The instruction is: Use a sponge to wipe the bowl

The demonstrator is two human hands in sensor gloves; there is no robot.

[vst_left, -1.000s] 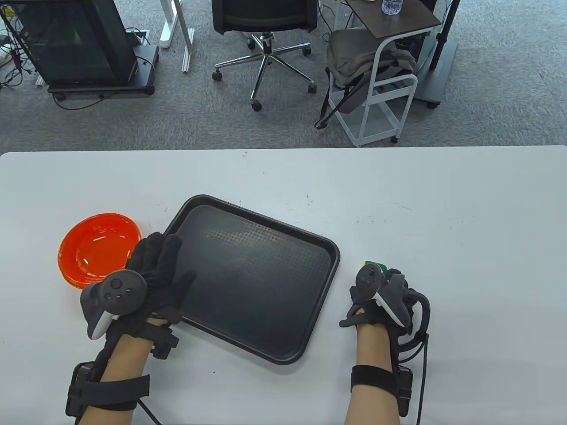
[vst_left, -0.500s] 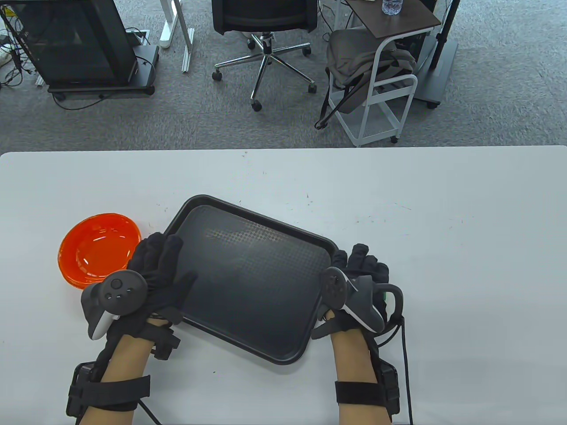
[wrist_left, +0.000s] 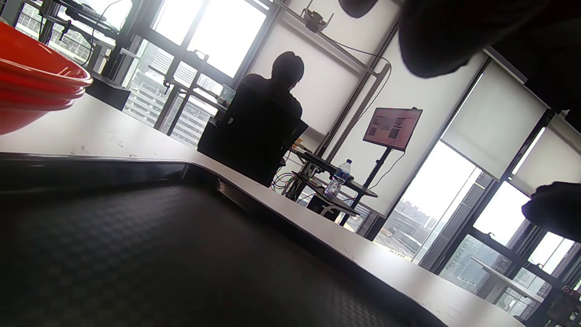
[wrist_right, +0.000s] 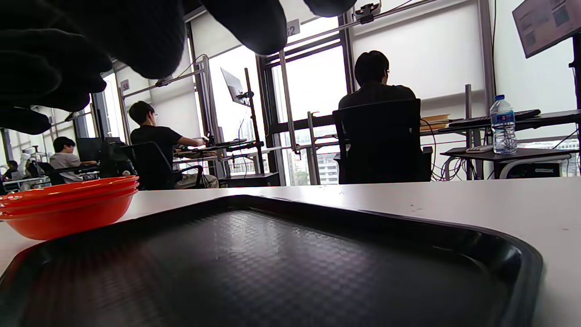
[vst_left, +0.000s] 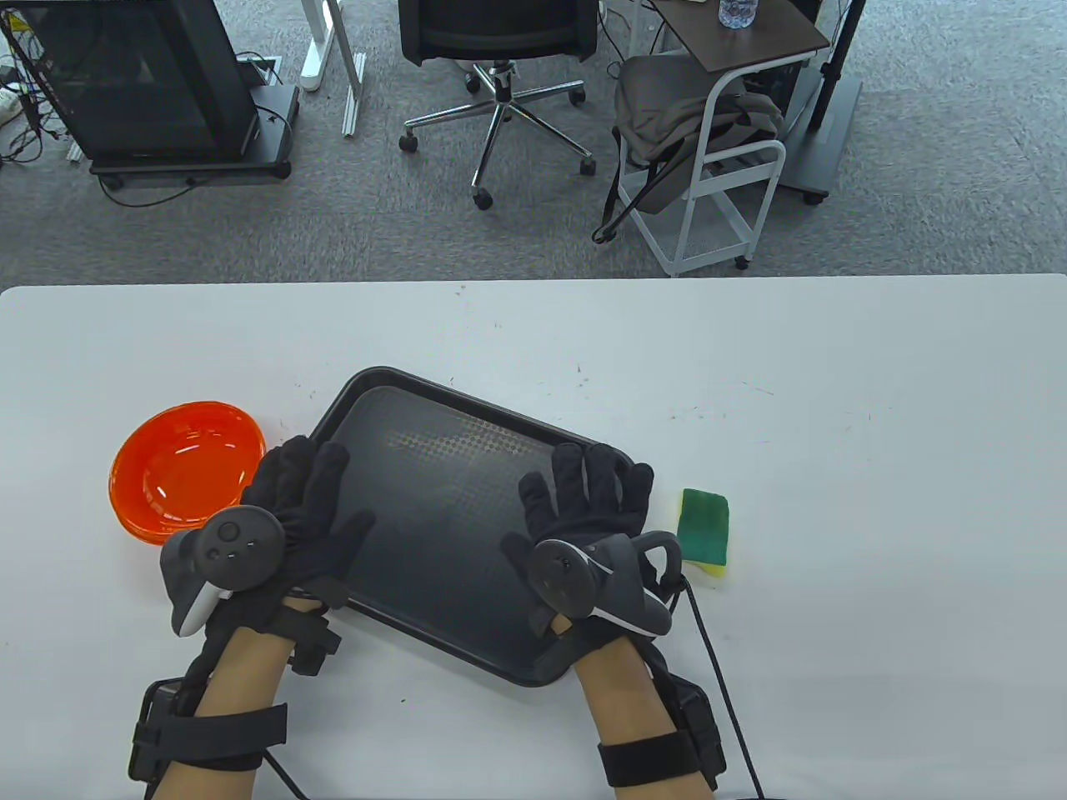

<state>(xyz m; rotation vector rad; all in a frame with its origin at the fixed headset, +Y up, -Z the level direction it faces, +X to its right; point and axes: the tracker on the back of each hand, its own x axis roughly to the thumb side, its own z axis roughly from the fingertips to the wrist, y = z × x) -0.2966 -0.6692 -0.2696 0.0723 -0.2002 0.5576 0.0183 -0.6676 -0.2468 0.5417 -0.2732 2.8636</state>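
Note:
An orange bowl (vst_left: 185, 468) sits on the white table to the left of a black tray (vst_left: 450, 467). It also shows in the left wrist view (wrist_left: 32, 86) and the right wrist view (wrist_right: 68, 206). A green and yellow sponge (vst_left: 703, 531) lies flat on the table just right of the tray. My left hand (vst_left: 304, 500) rests open over the tray's left edge, beside the bowl. My right hand (vst_left: 588, 496) lies open and empty over the tray's right part, its fingers spread, left of the sponge and apart from it.
The tray (wrist_right: 290, 268) lies slanted in the middle of the table. Beyond the table's far edge stand an office chair (vst_left: 500, 50), a white cart (vst_left: 717, 167) and a black cabinet (vst_left: 150, 83).
My right hand has let go of the sponge, left it on the table right of the tray, and moved left onto the tray. My left hand has hardly moved.

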